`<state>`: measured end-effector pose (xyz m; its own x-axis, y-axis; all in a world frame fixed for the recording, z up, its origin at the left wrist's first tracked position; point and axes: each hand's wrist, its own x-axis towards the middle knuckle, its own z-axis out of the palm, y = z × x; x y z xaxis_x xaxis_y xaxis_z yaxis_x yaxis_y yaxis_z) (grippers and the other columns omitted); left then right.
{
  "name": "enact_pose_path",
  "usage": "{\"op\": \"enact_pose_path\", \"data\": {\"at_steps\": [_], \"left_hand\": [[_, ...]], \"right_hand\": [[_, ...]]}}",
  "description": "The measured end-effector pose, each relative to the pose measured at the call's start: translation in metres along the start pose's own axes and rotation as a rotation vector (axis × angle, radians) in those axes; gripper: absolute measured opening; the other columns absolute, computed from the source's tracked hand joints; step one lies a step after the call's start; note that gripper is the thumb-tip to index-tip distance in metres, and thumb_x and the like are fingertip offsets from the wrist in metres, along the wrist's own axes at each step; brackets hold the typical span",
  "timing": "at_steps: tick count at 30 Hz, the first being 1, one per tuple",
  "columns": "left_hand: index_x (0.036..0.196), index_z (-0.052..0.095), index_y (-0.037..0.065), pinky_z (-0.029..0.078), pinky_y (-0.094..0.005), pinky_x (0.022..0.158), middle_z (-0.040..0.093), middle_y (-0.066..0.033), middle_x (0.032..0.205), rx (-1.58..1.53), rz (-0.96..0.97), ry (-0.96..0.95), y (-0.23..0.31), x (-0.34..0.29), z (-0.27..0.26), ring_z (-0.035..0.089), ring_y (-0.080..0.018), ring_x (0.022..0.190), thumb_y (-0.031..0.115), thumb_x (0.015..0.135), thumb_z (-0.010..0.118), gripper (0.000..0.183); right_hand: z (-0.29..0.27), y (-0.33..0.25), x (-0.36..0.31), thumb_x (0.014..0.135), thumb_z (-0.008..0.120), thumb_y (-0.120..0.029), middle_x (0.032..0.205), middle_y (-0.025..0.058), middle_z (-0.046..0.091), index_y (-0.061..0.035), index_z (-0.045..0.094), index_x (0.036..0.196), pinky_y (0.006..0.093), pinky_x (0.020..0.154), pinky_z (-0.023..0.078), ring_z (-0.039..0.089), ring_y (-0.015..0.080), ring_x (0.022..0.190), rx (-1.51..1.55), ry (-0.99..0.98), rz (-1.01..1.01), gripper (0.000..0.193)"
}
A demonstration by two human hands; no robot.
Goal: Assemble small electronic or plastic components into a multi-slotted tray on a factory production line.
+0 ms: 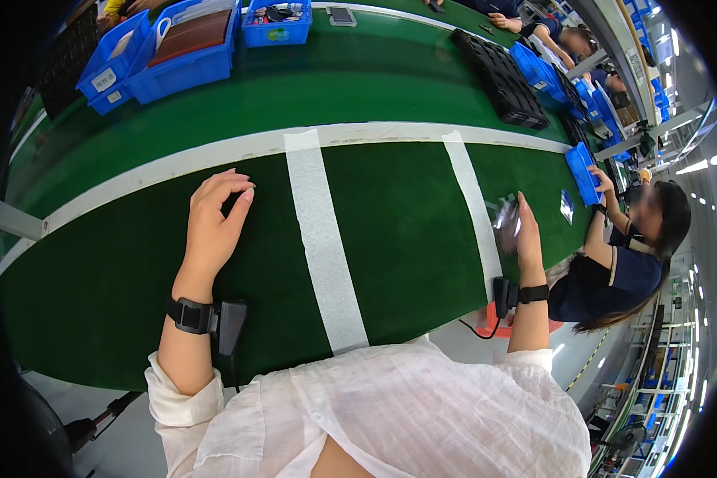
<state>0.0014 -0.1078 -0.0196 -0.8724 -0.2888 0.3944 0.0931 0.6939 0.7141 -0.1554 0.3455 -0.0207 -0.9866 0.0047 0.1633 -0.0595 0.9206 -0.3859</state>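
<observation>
My left hand (218, 215) hovers over the green mat (398, 231), left of a wide white tape strip (327, 255). Its fingers bend loosely, the thumb stands off the palm, and nothing shows in it. On the right, my right hand (527, 237) is turned edge-on, palm to the left. A clear, shiny piece of plastic (505, 225) shows against its palm side; my thumb is hidden or blurred there, and the piece's exact kind is unclear. Beside that hand runs a second white tape strip (475, 207). Each wrist wears a black strap with a small device.
A small, shiny flat packet (566, 206) lies right of my right hand. A co-worker (625, 255) at the right edge handles a blue bin (583, 174). Beyond the white rail (215, 151) stand blue bins (182, 76) and black trays (498, 78). More people work at the far right.
</observation>
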Motion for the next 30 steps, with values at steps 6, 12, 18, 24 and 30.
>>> {"op": "enact_pose_path", "data": {"at_steps": [6, 12, 18, 24, 30], "left_hand": [[0.087, 0.06, 0.001, 0.039, -0.0334, 0.088, 0.06, -0.0107, 0.096, 0.014, 0.012, -0.017, 0.0, 0.001, -0.002, 0.052, -0.0268, 0.104, 0.007, 0.08, 0.055, 0.011], [0.089, 0.061, 0.001, 0.039, -0.0317, 0.088, 0.059, -0.0104, 0.097, -0.031, -0.025, -0.029, -0.001, 0.002, -0.001, 0.052, -0.0251, 0.104, 0.007, 0.081, 0.054, 0.012], [0.088, 0.061, 0.0, 0.039, -0.0304, 0.088, 0.06, -0.0087, 0.094, -0.096, -0.061, -0.008, 0.001, 0.001, -0.002, 0.054, -0.0226, 0.102, 0.008, 0.082, 0.054, 0.012], [0.087, 0.061, 0.0, 0.04, -0.0297, 0.087, 0.061, -0.0082, 0.092, -0.12, -0.084, -0.019, 0.0, 0.001, 0.0, 0.054, -0.0221, 0.101, 0.01, 0.083, 0.054, 0.012], [0.087, 0.061, 0.0, 0.04, -0.0297, 0.086, 0.061, -0.0086, 0.092, -0.114, -0.087, -0.027, 0.003, 0.0, -0.001, 0.055, -0.0222, 0.099, 0.01, 0.082, 0.054, 0.012]], "right_hand": [[0.016, -0.009, -0.009, 0.085, 0.042, -0.05, 0.138, 0.0208, 0.024, 0.0022, 0.029, 0.131, 0.0459, 0.104, 0.013, 0.018, 0.0285, 0.131, -0.168, -0.025, -0.021, 0.071], [0.022, -0.001, -0.006, 0.087, 0.045, -0.038, 0.13, 0.0186, 0.038, -0.001, 0.041, 0.125, 0.0422, 0.102, 0.02, 0.031, 0.03, 0.125, -0.053, 0.119, -0.188, 0.053], [0.019, 0.001, -0.003, 0.088, 0.049, -0.024, 0.115, 0.0178, 0.054, -0.0018, 0.053, 0.114, 0.031, 0.091, 0.037, 0.052, 0.0266, 0.105, 0.246, 0.154, -0.111, 0.035], [-0.026, 0.015, 0.019, 0.084, 0.053, -0.029, 0.111, 0.023, 0.053, 0.0062, 0.042, 0.121, 0.0327, 0.088, 0.04, 0.052, 0.0281, 0.103, 0.167, -0.026, -0.048, 0.053], [-0.043, -0.008, 0.014, 0.071, 0.061, -0.051, 0.102, 0.0276, 0.054, 0.011, 0.05, 0.105, 0.0367, 0.082, 0.042, 0.054, 0.0335, 0.097, -0.374, -0.211, 0.172, 0.072]]}}
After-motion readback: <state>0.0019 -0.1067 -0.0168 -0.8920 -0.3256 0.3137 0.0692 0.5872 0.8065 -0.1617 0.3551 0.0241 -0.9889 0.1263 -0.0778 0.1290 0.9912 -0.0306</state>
